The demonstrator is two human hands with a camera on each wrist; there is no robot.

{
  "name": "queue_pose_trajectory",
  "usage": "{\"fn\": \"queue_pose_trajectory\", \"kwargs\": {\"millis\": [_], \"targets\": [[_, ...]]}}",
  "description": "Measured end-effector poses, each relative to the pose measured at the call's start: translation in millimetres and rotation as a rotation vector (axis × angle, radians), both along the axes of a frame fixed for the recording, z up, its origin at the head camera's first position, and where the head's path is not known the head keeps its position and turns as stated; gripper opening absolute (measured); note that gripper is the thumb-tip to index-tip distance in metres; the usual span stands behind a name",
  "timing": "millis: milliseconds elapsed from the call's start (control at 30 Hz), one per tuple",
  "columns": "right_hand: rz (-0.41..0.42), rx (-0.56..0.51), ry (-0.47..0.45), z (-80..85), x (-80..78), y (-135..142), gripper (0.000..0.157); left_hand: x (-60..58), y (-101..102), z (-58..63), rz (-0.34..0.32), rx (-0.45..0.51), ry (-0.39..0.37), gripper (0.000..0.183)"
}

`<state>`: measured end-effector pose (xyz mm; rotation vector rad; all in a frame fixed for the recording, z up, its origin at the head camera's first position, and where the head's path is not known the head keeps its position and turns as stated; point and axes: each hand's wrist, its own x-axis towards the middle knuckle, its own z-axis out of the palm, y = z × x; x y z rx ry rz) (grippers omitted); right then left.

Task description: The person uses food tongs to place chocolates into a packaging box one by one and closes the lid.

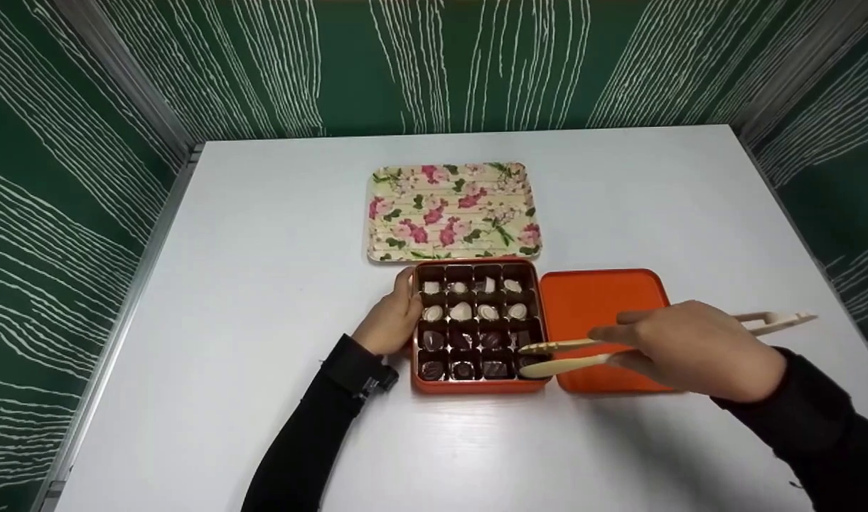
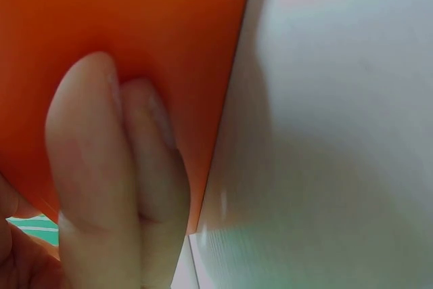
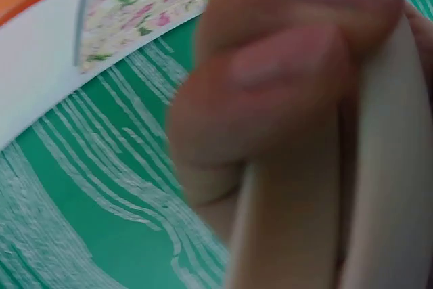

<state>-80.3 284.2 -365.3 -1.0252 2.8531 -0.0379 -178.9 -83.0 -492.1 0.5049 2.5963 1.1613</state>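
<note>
A red-orange box (image 1: pixel 476 387) holds a dark divided tray of chocolates, pale pieces (image 1: pixel 461 311) in the far rows and dark ones (image 1: pixel 495 369) in the near rows. My left hand (image 1: pixel 391 318) rests along the box's left side. In the left wrist view, two extended fingers (image 2: pixel 95 147) lie against its orange wall (image 2: pixel 176 25). My right hand (image 1: pixel 689 348) grips wooden tongs (image 1: pixel 572 366) over the box's right side. Their tips are parted at the near right compartments, partly covering the chocolates there. Curled fingers (image 3: pixel 270 93) wrap the tongs' arms (image 3: pixel 389 167) in the right wrist view.
An orange lid (image 1: pixel 601 299) lies flat against the box's right side, partly under my right hand. Behind the box lies a floral tray (image 1: pixel 455 213). The white table (image 1: pixel 263 227) is bordered by green panels with white streaks (image 1: pixel 348 71).
</note>
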Motion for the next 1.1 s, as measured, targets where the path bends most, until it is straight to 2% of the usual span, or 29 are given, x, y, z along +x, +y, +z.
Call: {"fn": "queue_pose_trajectory", "kwargs": {"millis": [133,300,533,667,833,933,1100], "targets": [[-0.011,0.031,-0.036,7.2,-7.1,-10.0,0.034,-0.7,-0.7,1.2,-0.003,0.003,0.008,0.056],[-0.001,0.058,-0.081,10.7,-13.7,-15.2,0.039,-1.7,-1.3,2.2,0.005,0.003,0.005,0.056],[-0.007,0.051,-0.144,9.9,-19.4,-9.1,0.044,-2.3,-0.7,1.9,-0.001,0.009,0.014,0.055],[-0.011,0.013,-0.218,11.8,-28.8,-2.2,0.044,-2.8,-0.7,1.8,0.0,0.012,0.017,0.055],[-0.019,-0.147,-0.307,16.8,-54.3,13.1,0.041,-2.7,-1.2,1.7,-0.002,0.001,0.016,0.055],[-0.049,-0.272,-0.298,12.1,-75.4,21.4,0.042,-2.0,-0.9,0.4,-0.004,-0.006,0.014,0.055],[-0.225,-0.364,-0.194,-9.4,-120.8,20.9,0.044,-0.8,0.1,-0.5,0.004,-0.01,-0.001,0.055]]}}
